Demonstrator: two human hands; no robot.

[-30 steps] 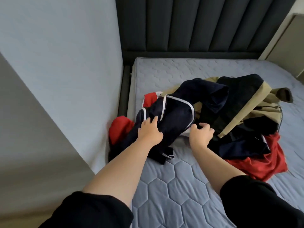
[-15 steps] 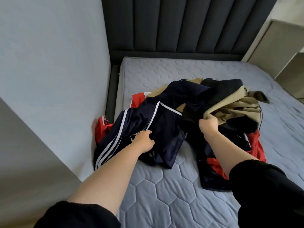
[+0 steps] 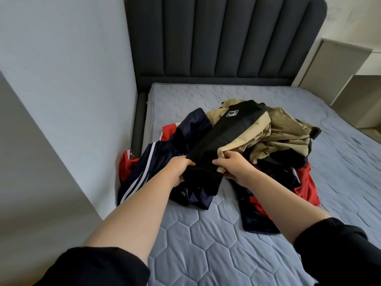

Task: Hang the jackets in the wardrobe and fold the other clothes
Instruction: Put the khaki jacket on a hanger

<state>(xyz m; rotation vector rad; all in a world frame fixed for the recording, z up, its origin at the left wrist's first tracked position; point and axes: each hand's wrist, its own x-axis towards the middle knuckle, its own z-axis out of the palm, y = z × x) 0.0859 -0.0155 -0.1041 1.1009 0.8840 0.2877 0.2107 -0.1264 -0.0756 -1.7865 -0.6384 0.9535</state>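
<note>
**Both hands gripping a black-and-tan jacket over the clothes pile**

Head view, looking down across a bed. The left hand (image 3: 181,170) curls its fingers round the left edge of the black panel of the black-and-tan jacket (image 3: 222,137). The right hand (image 3: 235,168) pinches the same garment between thumb and fingers, where the tan fabric meets the black. The two hands are close together, with a narrow band of black cloth between them. The jacket's near end hangs below the hands. The rest runs up and away to the top of the pile, where a small white-edged patch (image 3: 232,113) shows on the black panel. Its tan part lies crumpled to the right, resting on the other clothes.

Beneath and left of the jacket, a navy garment (image 3: 156,162) with white stripes spreads towards the wall (image 3: 61,69). A red piece (image 3: 127,162) lies at the mattress edge against that wall, and a red garment (image 3: 305,182) lies at the right of the pile. A dark garment with red panels (image 3: 257,215) lies flat under the right forearm.

All the clothes rest on the grey quilted mattress (image 3: 195,244), towards its left side and short of the dark padded headboard (image 3: 216,38). A pale cabinet (image 3: 340,65) stands at the right. Black sleeves (image 3: 99,265) cover the upper arms; the forearms are bare.
</note>
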